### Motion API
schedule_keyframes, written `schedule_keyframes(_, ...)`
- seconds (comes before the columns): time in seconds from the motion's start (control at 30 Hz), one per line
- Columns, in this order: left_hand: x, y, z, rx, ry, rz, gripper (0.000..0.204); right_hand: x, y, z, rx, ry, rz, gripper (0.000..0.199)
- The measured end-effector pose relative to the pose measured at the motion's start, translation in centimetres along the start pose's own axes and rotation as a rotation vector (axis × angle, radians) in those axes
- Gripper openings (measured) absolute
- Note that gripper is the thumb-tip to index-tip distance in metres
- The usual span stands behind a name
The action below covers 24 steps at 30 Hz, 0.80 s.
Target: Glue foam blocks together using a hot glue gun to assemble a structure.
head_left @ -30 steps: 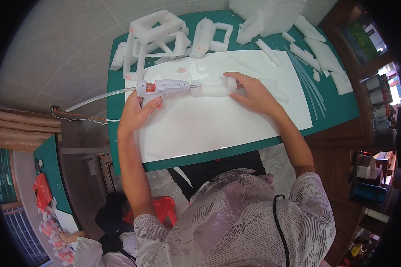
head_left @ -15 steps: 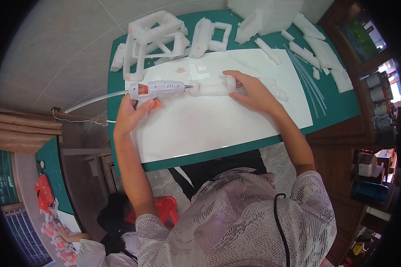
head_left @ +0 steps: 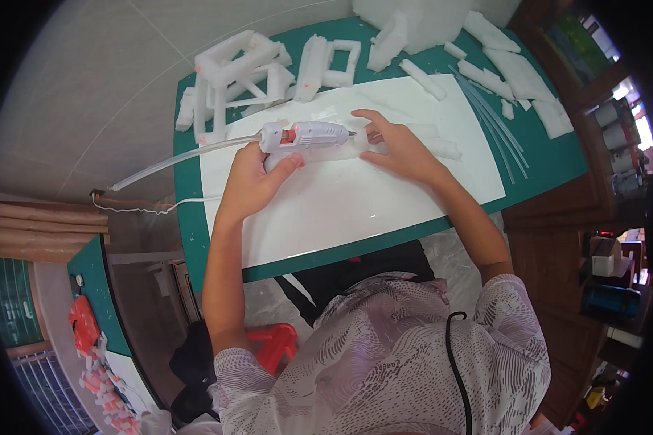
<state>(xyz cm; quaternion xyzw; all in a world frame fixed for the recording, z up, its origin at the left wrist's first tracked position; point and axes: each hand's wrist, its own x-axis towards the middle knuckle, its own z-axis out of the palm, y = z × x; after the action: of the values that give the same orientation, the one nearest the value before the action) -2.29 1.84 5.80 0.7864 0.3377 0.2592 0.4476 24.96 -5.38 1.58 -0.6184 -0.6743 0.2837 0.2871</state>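
Head view: left hand [head_left: 252, 177] grasps a white plastic glue gun [head_left: 308, 135] over the white sheet [head_left: 341, 203] on the green table [head_left: 551, 156]; right hand [head_left: 399, 148] presses flat, fingers spread, on a white foam strip [head_left: 435, 148] at the gun's nozzle.

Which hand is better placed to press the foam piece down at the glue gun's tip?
Right. The right hand already rests on the white foam strip just past the glue gun nozzle, fingers spread. The left hand is wrapped around the gun's grip, so it is likely occupied.
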Motion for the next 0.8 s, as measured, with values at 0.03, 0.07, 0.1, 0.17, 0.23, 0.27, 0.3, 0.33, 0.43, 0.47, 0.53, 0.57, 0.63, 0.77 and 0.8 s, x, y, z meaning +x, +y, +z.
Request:
schedule_keyframes(0.03, 0.0, 0.3, 0.2, 0.017, 0.029, -0.025, 0.028, 0.0, 0.1, 0.0, 0.015, -0.009, -0.010, 0.070)
schedule_keyframes(0.07, 0.0, 0.6, 0.4, 0.020, 0.022, -0.023, 0.028, 0.0, 0.1, 0.0, 0.019, -0.003, -0.005, 0.070)
schedule_keyframes(0.1, 0.0, 0.8, 0.6, 0.034, 0.035, -0.030, 0.029, 0.1, 0.0, 0.0, 0.008, -0.003, -0.002, 0.070)
schedule_keyframes(0.17, 0.1, 1.1, 0.7, 0.051, 0.046, -0.037, 0.029, 0.0, 0.1, 0.1, 0.000, -0.002, 0.003, 0.070)
schedule_keyframes(0.23, 0.2, 1.3, 0.8, 0.111, 0.063, -0.079, 0.032, 0.0, 0.2, 0.1, -0.009, 0.000, -0.003, 0.069)
schedule_keyframes(0.27, 0.2, 1.4, 0.9, 0.113, 0.059, -0.079, 0.032, 0.0, 0.2, 0.1, -0.006, 0.002, -0.001, 0.069)
schedule_keyframes(0.3, 0.2, 1.3, 1.0, 0.093, 0.059, -0.063, 0.033, 0.1, 0.3, 0.1, -0.003, 0.001, 0.000, 0.069)
schedule_keyframes(0.33, 0.2, 1.3, 1.1, 0.071, 0.058, -0.047, 0.034, 0.1, 0.3, 0.2, -0.001, 0.000, 0.002, 0.070)
schedule_keyframes(0.43, 0.4, 1.0, 1.1, 0.086, 0.060, -0.032, 0.034, 0.0, 0.1, 0.1, -0.006, -0.009, 0.004, 0.070)
schedule_keyframes(0.47, 0.4, 0.8, 1.1, 0.086, 0.059, -0.031, 0.034, 0.0, 0.1, 0.1, -0.005, -0.007, 0.005, 0.070)
schedule_keyframes(0.53, 0.5, 0.6, 1.0, 0.070, 0.046, -0.033, 0.028, 0.1, 0.3, 0.2, -0.002, -0.006, -0.003, 0.070)
schedule_keyframes(0.57, 0.5, 0.6, 1.0, 0.070, 0.044, -0.033, 0.028, 0.0, 0.3, 0.2, -0.001, -0.005, -0.002, 0.070)
schedule_keyframes(0.63, 0.6, 0.7, 1.1, 0.094, 0.038, -0.025, 0.028, 0.0, 0.2, 0.1, -0.009, -0.005, -0.002, 0.070)
schedule_keyframes(0.77, 0.3, 0.8, 1.0, 0.094, 0.034, -0.012, 0.028, 0.0, 0.4, 0.2, -0.003, -0.006, -0.011, 0.068)
schedule_keyframes(0.8, 0.2, 1.0, 0.9, 0.084, 0.022, -0.044, 0.031, 0.0, 0.4, 0.2, -0.001, -0.007, -0.016, 0.068)
